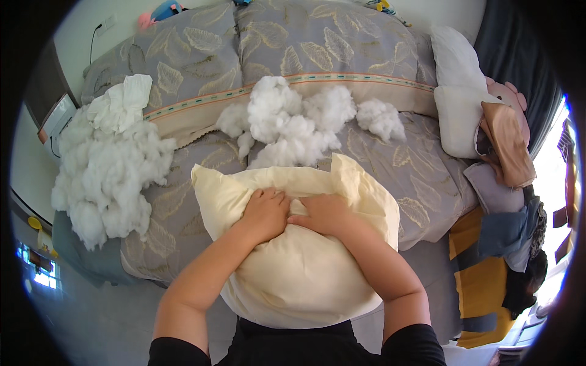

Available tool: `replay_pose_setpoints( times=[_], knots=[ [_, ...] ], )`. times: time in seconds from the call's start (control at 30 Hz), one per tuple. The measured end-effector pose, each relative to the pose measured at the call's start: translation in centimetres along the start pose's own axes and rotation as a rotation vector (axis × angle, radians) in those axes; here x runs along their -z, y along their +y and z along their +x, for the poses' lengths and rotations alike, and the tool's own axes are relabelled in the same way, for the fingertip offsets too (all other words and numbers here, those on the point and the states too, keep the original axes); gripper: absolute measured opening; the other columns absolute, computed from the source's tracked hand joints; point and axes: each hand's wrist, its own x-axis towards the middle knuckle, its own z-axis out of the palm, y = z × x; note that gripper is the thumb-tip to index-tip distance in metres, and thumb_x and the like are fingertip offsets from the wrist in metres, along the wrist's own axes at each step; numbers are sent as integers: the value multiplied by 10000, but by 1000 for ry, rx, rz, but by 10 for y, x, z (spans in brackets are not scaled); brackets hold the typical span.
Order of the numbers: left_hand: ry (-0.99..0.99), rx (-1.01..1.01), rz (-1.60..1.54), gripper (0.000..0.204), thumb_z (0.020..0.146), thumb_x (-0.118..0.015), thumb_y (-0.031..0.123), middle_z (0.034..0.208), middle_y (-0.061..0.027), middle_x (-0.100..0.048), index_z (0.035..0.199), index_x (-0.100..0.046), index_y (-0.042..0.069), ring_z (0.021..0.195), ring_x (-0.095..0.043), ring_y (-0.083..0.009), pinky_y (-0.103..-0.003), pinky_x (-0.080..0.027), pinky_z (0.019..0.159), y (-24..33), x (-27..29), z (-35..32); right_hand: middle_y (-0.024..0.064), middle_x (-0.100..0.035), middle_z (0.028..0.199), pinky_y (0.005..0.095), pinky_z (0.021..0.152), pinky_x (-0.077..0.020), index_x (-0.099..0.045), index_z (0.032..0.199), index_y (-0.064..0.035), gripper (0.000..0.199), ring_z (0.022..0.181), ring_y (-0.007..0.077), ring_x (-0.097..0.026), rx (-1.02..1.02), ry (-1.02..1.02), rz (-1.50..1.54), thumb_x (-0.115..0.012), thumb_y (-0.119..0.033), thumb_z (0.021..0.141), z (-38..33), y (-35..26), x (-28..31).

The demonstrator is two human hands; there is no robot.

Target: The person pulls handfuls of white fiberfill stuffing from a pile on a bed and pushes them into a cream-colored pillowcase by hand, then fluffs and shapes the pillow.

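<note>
A plump cream pillow [305, 274] rests against my body, over the sofa's front edge, with two corners poking up at its far side. My left hand [267, 213] presses into the middle of it, fingers curled into the cloth. Close beside it, my right hand [322, 215] grips the same fabric, its thumb toward the left hand and its other fingertips sunk out of sight in a fold. Just beyond the pillow, loose white stuffing [287, 125] lies in clumps on the seat.
A bigger heap of stuffing [110, 171] covers the sofa's left end, with a crumpled white cloth [125, 100] on top. The grey leaf-patterned sofa [421, 183] spans the scene. White cushions [461, 116], a brown cloth [508, 146] and a yellow cloth [485, 299] are at right.
</note>
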Motion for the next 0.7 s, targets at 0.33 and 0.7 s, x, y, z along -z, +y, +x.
replay_pose_setpoints(
  times=[0.33, 0.7],
  knots=[
    [-13, -172, 29, 229, 665, -633, 291, 841, -35, -615, 726, -666, 72, 905, -503, -201, -347, -357, 805, 15, 21, 8, 162, -570, 1138, 509, 1030, -208, -631, 1040, -69, 619, 1067, 284, -536, 119, 810, -428, -496, -608, 766, -8, 23, -18],
    [-200, 107, 37, 333, 721, -510, 333, 912, -97, -631, 851, -650, 60, 928, -542, -258, -412, -390, 795, 19, -8, -8, 126, -608, 1035, 368, 789, -469, -615, 1028, -152, 314, 903, 272, -598, 109, 720, -153, -629, -320, 763, 80, 2, 61]
  ],
)
